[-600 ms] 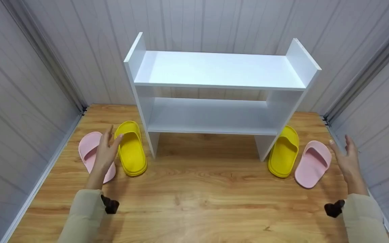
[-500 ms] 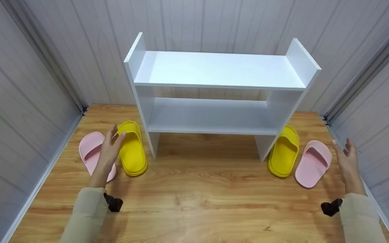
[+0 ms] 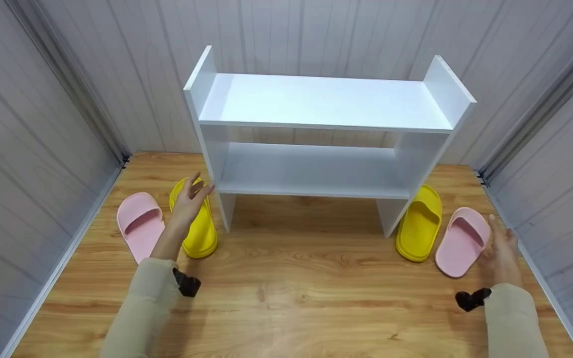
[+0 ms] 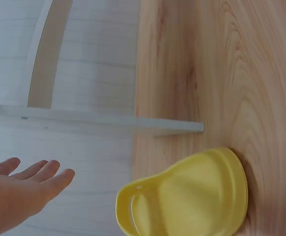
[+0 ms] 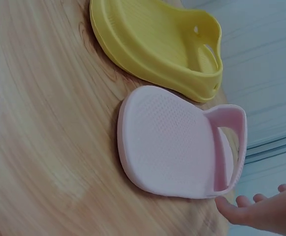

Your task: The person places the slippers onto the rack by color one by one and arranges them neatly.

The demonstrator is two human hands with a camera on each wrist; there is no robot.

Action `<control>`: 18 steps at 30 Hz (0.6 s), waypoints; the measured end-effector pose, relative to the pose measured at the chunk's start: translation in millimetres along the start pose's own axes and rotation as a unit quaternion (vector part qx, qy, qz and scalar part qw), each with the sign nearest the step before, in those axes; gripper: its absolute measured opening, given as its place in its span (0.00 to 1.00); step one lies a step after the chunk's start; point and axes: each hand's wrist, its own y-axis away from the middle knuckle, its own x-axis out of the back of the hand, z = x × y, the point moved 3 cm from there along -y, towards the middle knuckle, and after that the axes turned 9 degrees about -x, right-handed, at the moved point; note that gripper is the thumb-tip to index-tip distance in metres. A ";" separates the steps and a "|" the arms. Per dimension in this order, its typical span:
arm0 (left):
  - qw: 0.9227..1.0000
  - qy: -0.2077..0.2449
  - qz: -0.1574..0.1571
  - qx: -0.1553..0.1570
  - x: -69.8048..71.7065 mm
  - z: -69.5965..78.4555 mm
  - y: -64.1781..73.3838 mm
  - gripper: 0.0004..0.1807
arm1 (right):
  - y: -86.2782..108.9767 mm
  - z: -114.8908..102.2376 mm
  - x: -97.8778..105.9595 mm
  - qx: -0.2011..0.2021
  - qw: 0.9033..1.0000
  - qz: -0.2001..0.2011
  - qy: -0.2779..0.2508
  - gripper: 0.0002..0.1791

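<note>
In the head view my left hand (image 3: 185, 206), its fingers spread and holding nothing, hovers over the left yellow slipper (image 3: 201, 237) and hides part of it. The left pink slipper (image 3: 140, 223) lies further left, partly behind my forearm. My right hand (image 3: 505, 253), slightly blurred, is beside the right pink slipper (image 3: 460, 243); in the right wrist view its thumb is close to the strap of that pink slipper (image 5: 167, 140). I cannot tell whether they touch. The right yellow slipper (image 3: 419, 223) lies against the rack's right side.
A white two-tier rack (image 3: 311, 102) stands against the back wall (image 3: 316, 35), between the two pairs of slippers. Panelled walls (image 3: 18, 149) close in the left and right. Wooden flooring (image 3: 291, 293) stretches in front of the rack.
My left hand has moved right and up, from over the pink slipper to over the yellow slipper near the rack. My right hand has moved left and down, closer to the right pink slipper.
</note>
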 end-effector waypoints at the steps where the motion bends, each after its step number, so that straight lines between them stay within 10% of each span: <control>1: 1.000 -0.001 -0.002 -0.001 -2.8 4.1 0.8 0.38 | 11.0 -0.1 -5.0 -0.011 1.000 0.001 -0.011 0.57; 5: 1.000 -0.010 -0.001 -0.003 -6.9 0.2 -6.3 0.38 | 32.5 3.4 -19.3 -0.013 1.000 0.019 -0.012 0.57; 18: 1.000 -0.004 -0.001 -0.012 -14.3 -16.9 -26.4 0.34 | -11.3 22.1 -14.5 -0.029 0.998 0.045 0.017 0.67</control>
